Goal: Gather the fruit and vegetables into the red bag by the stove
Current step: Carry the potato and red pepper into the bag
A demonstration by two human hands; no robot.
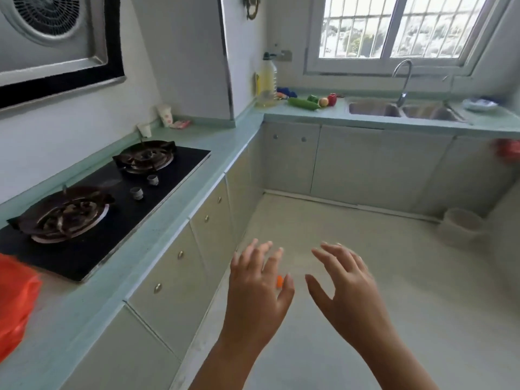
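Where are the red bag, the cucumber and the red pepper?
red bag [17, 299], head view, its front side.
cucumber [302, 103], head view, middle of its body.
red pepper [332, 98], head view, its rounded side.

Two hands [257, 282], two burners [145, 157], two knobs [137, 192], two paper cups [164, 115], one red bag [14, 299], one cucumber [302, 104]

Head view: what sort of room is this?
Most likely a home kitchen: a two-burner gas stove, a double sink under a window, and a cucumber on the counter.
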